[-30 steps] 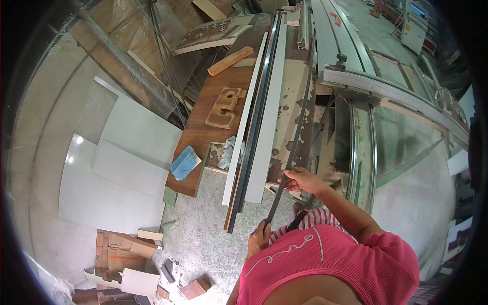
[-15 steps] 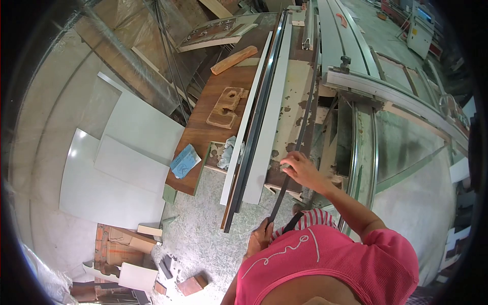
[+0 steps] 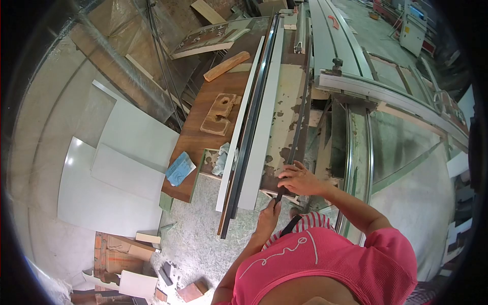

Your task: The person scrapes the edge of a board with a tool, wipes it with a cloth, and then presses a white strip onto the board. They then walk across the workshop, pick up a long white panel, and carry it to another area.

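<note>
A long, narrow dark strip point(image 3: 301, 119) runs away from me along the right side of a worn, stained board point(image 3: 287, 109). Near my body, my left hand point(image 3: 268, 217) is closed around the strip's near end. Just beyond it, my right hand point(image 3: 300, 180) lies over the strip with bent fingers, gripping it from above. To the left of the strip lie a white strip point(image 3: 264, 132), dark metal-like profiles point(image 3: 247, 152) and another narrow white strip point(image 3: 239, 124), all roughly parallel.
A brown panel point(image 3: 190, 133) carries a wood block point(image 3: 226, 66), a cut-out wooden piece point(image 3: 218, 119), a blue packet point(image 3: 180, 169) and a crumpled cloth point(image 3: 221, 161). White sheets point(image 3: 114, 188) lean at left. A sliding machine rail point(image 3: 386, 94) stands at right. Offcuts point(image 3: 193, 291) lie on the floor.
My left hand has moved forward and the strip's near end now sits farther from my body. My right hand has come down and slightly nearer, its fingers now on the strip.
</note>
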The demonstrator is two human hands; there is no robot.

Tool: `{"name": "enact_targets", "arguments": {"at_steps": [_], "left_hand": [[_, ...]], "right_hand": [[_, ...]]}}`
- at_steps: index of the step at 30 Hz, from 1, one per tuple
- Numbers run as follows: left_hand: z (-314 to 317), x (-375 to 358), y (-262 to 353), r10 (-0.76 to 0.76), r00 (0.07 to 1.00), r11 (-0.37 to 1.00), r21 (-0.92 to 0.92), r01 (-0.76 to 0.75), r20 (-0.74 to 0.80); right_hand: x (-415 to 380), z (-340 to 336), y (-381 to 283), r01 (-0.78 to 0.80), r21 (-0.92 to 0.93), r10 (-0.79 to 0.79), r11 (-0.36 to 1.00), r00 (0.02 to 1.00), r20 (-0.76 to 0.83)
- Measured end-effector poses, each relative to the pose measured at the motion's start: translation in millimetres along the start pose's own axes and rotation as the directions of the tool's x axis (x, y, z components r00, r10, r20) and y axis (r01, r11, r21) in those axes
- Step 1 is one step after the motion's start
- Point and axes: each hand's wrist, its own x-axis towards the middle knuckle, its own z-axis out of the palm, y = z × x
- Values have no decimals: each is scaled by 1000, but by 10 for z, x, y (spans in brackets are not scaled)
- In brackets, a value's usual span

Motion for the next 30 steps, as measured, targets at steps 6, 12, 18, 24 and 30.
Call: {"name": "enact_targets", "arguments": {"at_steps": [6,12,18,24,30], "left_hand": [[228,247,32,39,999,999,-34,-40,-25],[380,381,113,57,997,997,-48,-59,-43],[329,393,125,-33,990,997,71,23,139],[226,238,116,99,973,984,127,-127,206],[309,348,168,139,970,953,240,-186,198]], "right_hand": [[-102,-32,195,54,-85,-43,995,991,126],[-109,15,389,111,-169,-61,979,960,274],[-133,-24,500,106,-104,-83,989,974,209],[-202,-10,681,29,-178,18,984,967,255],[-202,-4,844,0,-186,37,982,981,193]]}}
